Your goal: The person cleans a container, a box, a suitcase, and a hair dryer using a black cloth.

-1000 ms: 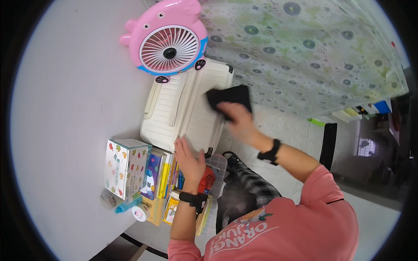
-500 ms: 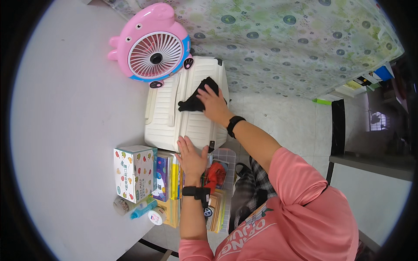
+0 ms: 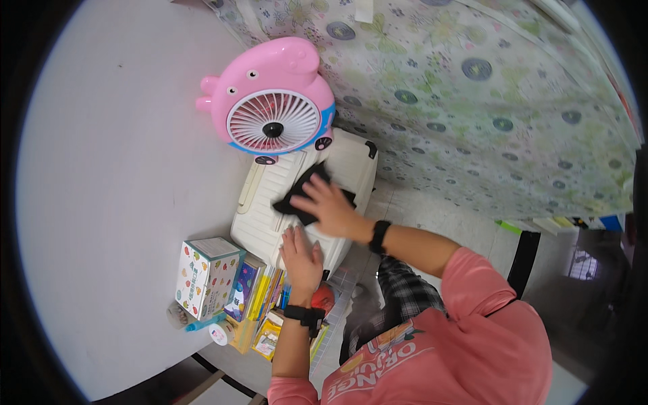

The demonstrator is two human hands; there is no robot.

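Observation:
A white ribbed suitcase [image 3: 351, 154] with black corner guards lies in the middle, under both my hands. On its top is a piece of black cloth [image 3: 289, 204], partly hidden by my right hand [image 3: 329, 208]. That hand is slightly blurred, its fingers spread flat over the cloth rather than wrapped round it. My left hand [image 3: 302, 264] rests flat at the suitcase's near end, fingers stretched out and empty. Each wrist wears a black band.
A pink pig-shaped fan [image 3: 273, 101] stands at the suitcase's far end. Near its close end are a fruit-patterned box [image 3: 206, 277], upright books [image 3: 260, 293] and a clear plastic basket [image 3: 337, 297]. A white wall [image 3: 121, 169] borders the left, a flowered curtain [image 3: 459, 101] the far right.
My right hand and the black cloth have shifted toward my left hand, which stays on the suitcase's near end. The whole view has tilted, and the fan sits lower and further right in it.

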